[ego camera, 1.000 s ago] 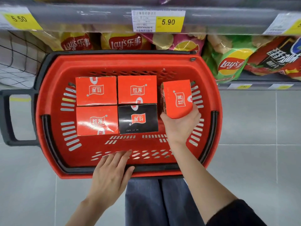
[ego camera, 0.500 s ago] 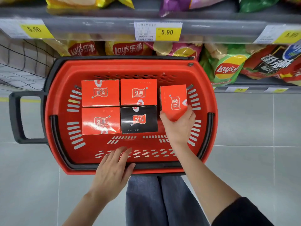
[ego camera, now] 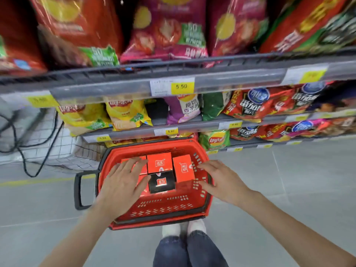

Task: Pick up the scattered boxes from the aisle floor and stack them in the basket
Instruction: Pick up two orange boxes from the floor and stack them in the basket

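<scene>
Grey shelves [ego camera: 231,81] run across ahead, their edges carrying yellow price tags [ego camera: 181,86], one reading 5.50; big red crisp bags [ego camera: 77,26] and a magenta bag [ego camera: 167,29] fill the top shelf, blurred; yellow bags [ego camera: 125,114] sit lower left; a green Lay's bag [ego camera: 215,139] stands near the grey tiled floor [ego camera: 289,180]; a black cable [ego camera: 25,151] trails beside white wire mesh [ego camera: 63,151] at left

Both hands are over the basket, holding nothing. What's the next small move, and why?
Probably nudge the right-hand orange box leftward with the right hand, until it meets the middle orange box and the black box. It sits skewed in the basket, with a gap beside it, and the open right hand is next to it. No boxes show on the floor in view.
</scene>
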{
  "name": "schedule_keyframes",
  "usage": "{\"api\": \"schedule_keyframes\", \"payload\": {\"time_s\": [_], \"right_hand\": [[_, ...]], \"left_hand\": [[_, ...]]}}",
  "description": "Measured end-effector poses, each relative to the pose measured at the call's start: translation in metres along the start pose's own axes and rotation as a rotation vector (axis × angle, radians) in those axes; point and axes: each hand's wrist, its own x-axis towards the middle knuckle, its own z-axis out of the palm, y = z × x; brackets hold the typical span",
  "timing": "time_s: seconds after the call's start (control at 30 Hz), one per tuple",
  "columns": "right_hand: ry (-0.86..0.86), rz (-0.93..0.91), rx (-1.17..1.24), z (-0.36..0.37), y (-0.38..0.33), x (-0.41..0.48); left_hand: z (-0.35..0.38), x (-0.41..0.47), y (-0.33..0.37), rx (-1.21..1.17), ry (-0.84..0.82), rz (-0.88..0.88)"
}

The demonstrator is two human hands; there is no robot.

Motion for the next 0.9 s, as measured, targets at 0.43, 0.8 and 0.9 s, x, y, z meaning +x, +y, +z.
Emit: {"api": "schedule_keyframes", "payload": {"time_s": [0.43, 0.8, 0.9], "right_hand": [[0.197, 0.199, -0.168, -0.146, -0.037, -0.201], [0.514, 0.681, 0.008, -0.178, 0.008, -0.408], [0.578, 0.790, 0.061, -0.172, 0.031, -0.465]], "left_hand": [[-0.198, -0.004, 0.115, 0.130, 0.076, 0.471], [-0.253, 0.000, 0.344, 0.230, 0.072, 1.103], [-0.251, -0.011, 0.418, 0.240, 0.089, 1.241]]}}
